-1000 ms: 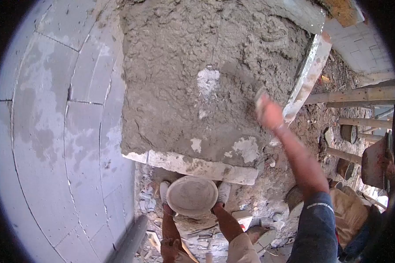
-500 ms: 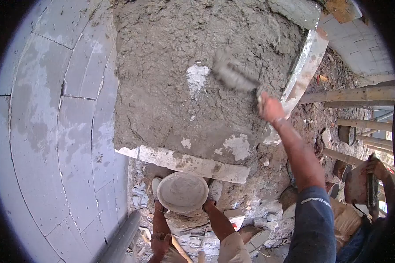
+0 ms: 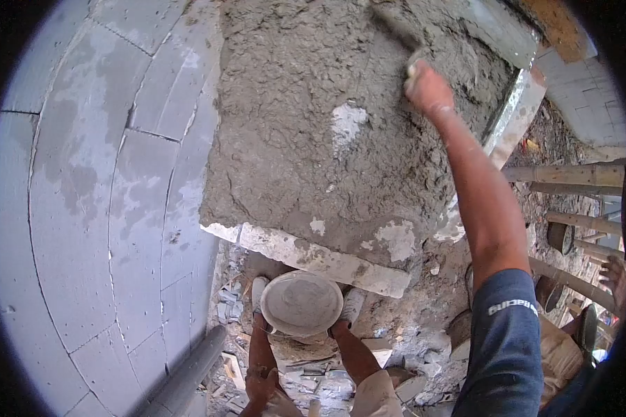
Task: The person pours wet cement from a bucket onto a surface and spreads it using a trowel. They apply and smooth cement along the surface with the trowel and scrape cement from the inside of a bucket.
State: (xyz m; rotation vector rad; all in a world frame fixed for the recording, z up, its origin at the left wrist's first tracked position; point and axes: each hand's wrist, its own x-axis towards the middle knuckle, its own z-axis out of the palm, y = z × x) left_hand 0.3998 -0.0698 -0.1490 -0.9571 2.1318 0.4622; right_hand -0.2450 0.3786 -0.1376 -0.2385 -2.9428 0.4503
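Observation:
My right hand (image 3: 430,89) is wrapped round the handle of a trowel (image 3: 396,29), whose blade is blurred and lies on the wet grey mortar (image 3: 278,125). A bare white patch (image 3: 348,125) shows in the mortar, left of and below the hand. Down at the bottom, my left hand (image 3: 263,383) hangs by my left thigh, its fingers partly visible and loosely apart, with nothing seen in it. A round pan (image 3: 302,303) with grey mortar inside stands between my feet, beside the slab's white front edge (image 3: 320,258).
A grey block wall (image 3: 76,181) rises on the left, with a dark pipe (image 3: 195,368) at its foot. Bamboo poles (image 3: 570,174) cross at the right. Another person's hand (image 3: 615,278) shows at the far right edge, near hanging buckets. Rubble (image 3: 327,386) covers the ground.
My right hand and the trowel have moved up over the mortar, away from me. The view has shifted slightly. The other person's hand at the right has come away from the bucket.

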